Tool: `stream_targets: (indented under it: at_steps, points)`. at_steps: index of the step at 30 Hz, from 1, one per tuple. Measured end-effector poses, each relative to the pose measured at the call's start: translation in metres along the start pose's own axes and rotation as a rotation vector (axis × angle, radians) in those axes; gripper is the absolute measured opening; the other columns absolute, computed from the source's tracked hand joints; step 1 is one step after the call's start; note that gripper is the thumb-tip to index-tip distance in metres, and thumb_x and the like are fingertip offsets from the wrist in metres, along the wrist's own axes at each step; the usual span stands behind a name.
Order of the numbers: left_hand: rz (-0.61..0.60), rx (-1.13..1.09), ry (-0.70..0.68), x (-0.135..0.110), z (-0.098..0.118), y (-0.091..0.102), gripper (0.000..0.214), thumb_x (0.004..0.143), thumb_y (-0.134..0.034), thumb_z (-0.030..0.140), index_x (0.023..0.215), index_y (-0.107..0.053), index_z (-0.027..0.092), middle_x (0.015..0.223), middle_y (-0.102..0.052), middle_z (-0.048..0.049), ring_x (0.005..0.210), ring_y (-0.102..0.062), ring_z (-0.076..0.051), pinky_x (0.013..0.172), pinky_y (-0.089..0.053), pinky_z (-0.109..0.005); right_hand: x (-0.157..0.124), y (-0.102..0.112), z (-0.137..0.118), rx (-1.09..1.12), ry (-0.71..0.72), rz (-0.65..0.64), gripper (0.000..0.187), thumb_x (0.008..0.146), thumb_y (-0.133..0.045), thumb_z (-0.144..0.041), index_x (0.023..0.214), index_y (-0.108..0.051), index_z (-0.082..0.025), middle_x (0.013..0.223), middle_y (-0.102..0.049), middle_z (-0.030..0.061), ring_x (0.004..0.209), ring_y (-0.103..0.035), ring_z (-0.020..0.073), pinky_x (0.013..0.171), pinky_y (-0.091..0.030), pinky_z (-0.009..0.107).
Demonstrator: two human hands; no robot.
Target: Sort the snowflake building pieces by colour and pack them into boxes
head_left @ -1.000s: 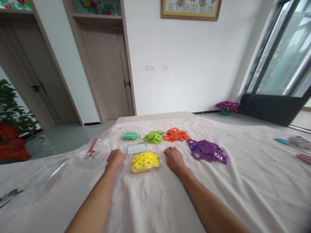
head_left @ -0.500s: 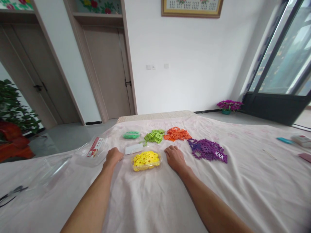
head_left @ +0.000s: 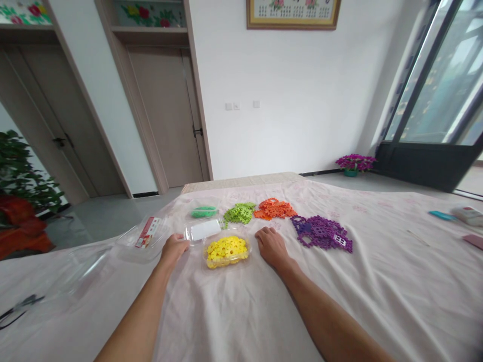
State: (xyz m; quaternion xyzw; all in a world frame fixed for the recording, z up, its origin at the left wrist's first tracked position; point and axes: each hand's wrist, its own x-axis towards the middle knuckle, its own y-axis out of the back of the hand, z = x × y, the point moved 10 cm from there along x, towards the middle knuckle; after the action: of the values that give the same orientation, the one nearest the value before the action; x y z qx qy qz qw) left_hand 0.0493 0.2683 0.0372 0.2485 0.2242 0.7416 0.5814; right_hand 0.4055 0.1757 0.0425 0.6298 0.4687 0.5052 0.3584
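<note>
My left hand (head_left: pixel 174 248) pinches the left edge of a clear plastic lid (head_left: pixel 187 232) with a white label (head_left: pixel 205 230). The lid is lifted behind a clear plastic box (head_left: pixel 227 261), which holds yellow flower-shaped plastic pieces (head_left: pixel 228 247). On the box's other side, my right hand (head_left: pixel 270 244) rests on the cloth, palm down, fingers slightly bent and apart, holding nothing. Light green pieces (head_left: pixel 240 213) and orange pieces (head_left: pixel 275 208) lie in heaps beyond the box. Right of my right hand is a heap of purple pieces (head_left: pixel 320 232).
A clear box with green pieces (head_left: pixel 204 211) stands at the back left. Clear lids, one with a red label (head_left: pixel 148 232), and scissors (head_left: pixel 22 304) lie at left. A blue item (head_left: pixel 442 215) and a pink item (head_left: pixel 474 242) lie at far right on the cloth (head_left: pixel 377 301).
The clear lid has tilted up in my left hand, so more of it and its white label shows. My right hand has stayed in place. The view has shifted slightly.
</note>
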Motion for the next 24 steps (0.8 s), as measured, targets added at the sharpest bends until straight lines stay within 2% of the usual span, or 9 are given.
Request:
stream_targets:
  at_steps: [3,5,10,14,18,21,24]
  points:
    - [0.034,-0.026,-0.066,-0.019,0.012,0.003,0.04,0.07,-0.057,0.021,0.109,-0.064,0.016,0.079,-0.07,-0.0026,0.068,-0.067,-0.016,0.061,-0.047,-0.023,0.0,0.001,0.0,0.0,-0.006,-0.001,0.029,0.097,-0.039,-0.025,0.102,-0.068,-0.022,0.107,-0.063,0.0079,0.102,-0.051,0.019,0.087,-0.033,0.027]
    - [0.059,-0.019,-0.148,-0.035,0.025,0.005,0.036,0.073,-0.056,0.021,0.108,-0.064,0.021,0.092,-0.071,-0.0021,0.074,-0.066,-0.015,0.069,-0.048,-0.023,0.0,0.002,-0.002,-0.007,-0.005,-0.005,0.031,0.099,-0.037,-0.028,0.1,-0.067,-0.021,0.106,-0.064,0.0082,0.1,-0.052,0.0189,0.086,-0.034,0.028]
    - [0.155,0.127,-0.572,-0.083,0.073,0.009,0.029,0.081,-0.046,0.015,0.104,-0.063,0.021,0.105,-0.069,-0.0052,0.089,-0.064,-0.017,0.083,-0.049,-0.027,-0.001,0.006,-0.005,0.0,0.01,-0.022,0.035,0.1,-0.033,-0.03,0.097,-0.067,-0.02,0.104,-0.065,0.0088,0.097,-0.054,0.0187,0.086,-0.035,0.028]
    - [0.155,0.196,-0.807,-0.107,0.09,0.003,0.024,0.088,-0.044,0.015,0.093,-0.066,0.022,0.101,-0.07,-0.0056,0.1,-0.063,-0.019,0.094,-0.046,-0.029,0.0,0.008,0.004,0.16,-0.009,0.029,0.04,0.101,-0.028,-0.03,0.111,-0.065,-0.021,0.111,-0.065,0.0084,0.102,-0.057,0.017,0.091,-0.037,0.027]
    - [0.128,0.208,-0.88,-0.113,0.088,-0.003,0.026,0.092,-0.042,0.017,0.096,-0.067,0.023,0.104,-0.069,-0.0057,0.101,-0.064,-0.018,0.091,-0.048,-0.028,0.001,0.007,0.01,0.512,-0.017,0.101,0.046,0.1,-0.027,-0.041,0.12,-0.062,-0.018,0.116,-0.066,0.0105,0.106,-0.059,0.0193,0.094,-0.042,0.03]
    - [0.148,0.243,-0.902,-0.113,0.084,-0.005,0.029,0.091,-0.042,0.013,0.101,-0.067,0.023,0.107,-0.069,-0.0058,0.104,-0.063,-0.018,0.095,-0.048,-0.029,0.0,0.0,0.003,0.785,-0.054,0.039,0.055,0.099,-0.025,-0.051,0.12,-0.062,-0.016,0.105,-0.068,0.0107,0.087,-0.063,0.0197,0.079,-0.05,0.031]
    - [0.191,0.291,-0.882,-0.11,0.079,-0.006,0.033,0.09,-0.042,0.009,0.107,-0.067,0.022,0.115,-0.067,-0.007,0.108,-0.062,-0.019,0.098,-0.047,-0.031,-0.004,0.002,-0.014,0.827,-0.036,-0.015,0.059,0.097,-0.025,-0.056,0.11,-0.068,-0.016,0.09,-0.068,0.01,0.075,-0.061,0.0192,0.071,-0.049,0.03]
